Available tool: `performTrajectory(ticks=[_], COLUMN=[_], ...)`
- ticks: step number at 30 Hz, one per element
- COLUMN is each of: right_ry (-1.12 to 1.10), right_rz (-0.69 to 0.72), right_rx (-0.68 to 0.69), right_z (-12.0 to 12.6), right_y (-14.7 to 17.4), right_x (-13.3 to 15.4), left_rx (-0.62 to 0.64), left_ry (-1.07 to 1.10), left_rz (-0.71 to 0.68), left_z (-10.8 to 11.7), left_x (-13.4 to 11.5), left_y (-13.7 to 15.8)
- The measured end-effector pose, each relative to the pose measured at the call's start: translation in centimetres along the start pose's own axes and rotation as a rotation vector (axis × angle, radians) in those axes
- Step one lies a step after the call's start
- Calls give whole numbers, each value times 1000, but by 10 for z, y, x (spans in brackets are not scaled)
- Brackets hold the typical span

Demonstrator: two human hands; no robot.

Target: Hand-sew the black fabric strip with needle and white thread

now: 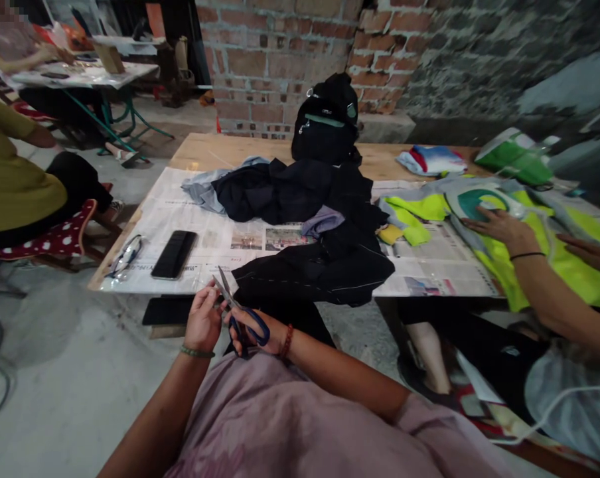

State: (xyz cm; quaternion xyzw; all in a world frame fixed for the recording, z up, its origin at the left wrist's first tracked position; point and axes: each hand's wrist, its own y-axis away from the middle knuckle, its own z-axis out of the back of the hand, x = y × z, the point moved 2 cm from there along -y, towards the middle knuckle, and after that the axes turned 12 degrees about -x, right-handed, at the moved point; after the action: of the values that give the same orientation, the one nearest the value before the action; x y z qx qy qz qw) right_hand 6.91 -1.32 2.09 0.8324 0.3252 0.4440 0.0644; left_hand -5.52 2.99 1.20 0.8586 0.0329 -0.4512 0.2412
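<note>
My right hand (242, 326) holds a pair of scissors (229, 295) with dark blue handles, its blades pointing up and toward the table. Close by on the left, my left hand (204, 320) has its fingertips pinched together beside the blades. Whatever lies between those fingertips is too small to make out. Just past both hands, a black garment (324, 265) with pale stitching lines spreads over the table's front edge. A black phone (174, 254) and a pair of glasses (127, 255) lie to the left on newspaper.
Newspaper (220, 232) covers the wooden table (190, 151). A black backpack (326, 123) stands at the back. To the right, a co-worker's hand (502, 232) rests on an iron (472, 201) over a yellow-and-grey garment (516, 265). Another person sits on a stool at left.
</note>
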Motion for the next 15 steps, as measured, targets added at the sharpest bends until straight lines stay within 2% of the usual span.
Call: performTrajectory(ticks=[10,15], right_ry=[168,310], right_rz=[18,49], right_rx=[-175,-215], right_z=[-3,9], right_y=[10,10], right_x=[7,-1], left_rx=[30,-2], left_ry=[47,42], left_rz=[53,54], left_z=[13,18], left_x=[2,0], left_y=[1,-3])
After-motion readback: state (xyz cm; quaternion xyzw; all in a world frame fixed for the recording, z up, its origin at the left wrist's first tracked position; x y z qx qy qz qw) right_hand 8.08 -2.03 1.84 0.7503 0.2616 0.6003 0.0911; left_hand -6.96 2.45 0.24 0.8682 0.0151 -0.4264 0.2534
